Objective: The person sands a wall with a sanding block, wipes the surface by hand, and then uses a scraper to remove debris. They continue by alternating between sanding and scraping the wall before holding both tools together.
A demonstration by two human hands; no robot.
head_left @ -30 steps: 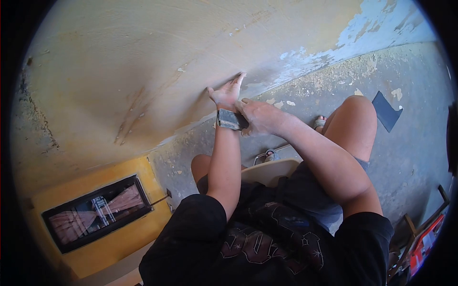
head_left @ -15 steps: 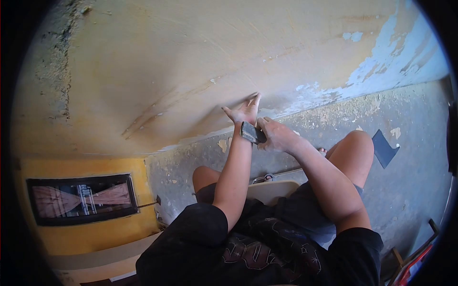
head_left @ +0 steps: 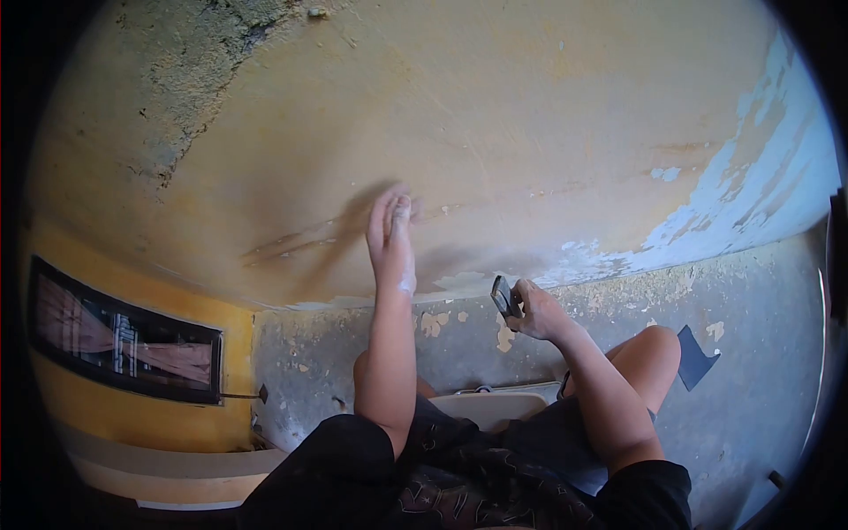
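My left hand [head_left: 391, 231] is raised close against the peeling wall [head_left: 495, 115], its fingers stretched out and slightly blurred, with nothing showing in them. White dust marks its wrist. Lower and to the right, my right hand [head_left: 541, 313] grips a dark sanding block [head_left: 505, 297] by its side. The block is held away from the wall, over the grey floor in this view. Its worn flat face points left.
Bare, crumbling plaster [head_left: 190, 88] shows at the upper left of the wall. A dark sheet with a torn edge [head_left: 696, 358] lies on the flaking floor [head_left: 309, 353]. Between my legs is a pale seat [head_left: 490, 407]. A curtained window [head_left: 124, 340] is at the left.
My left hand has moved left and turned upright along the wall. The right hand with the sanding block has drawn away from the left forearm, to the right. The view has shifted.
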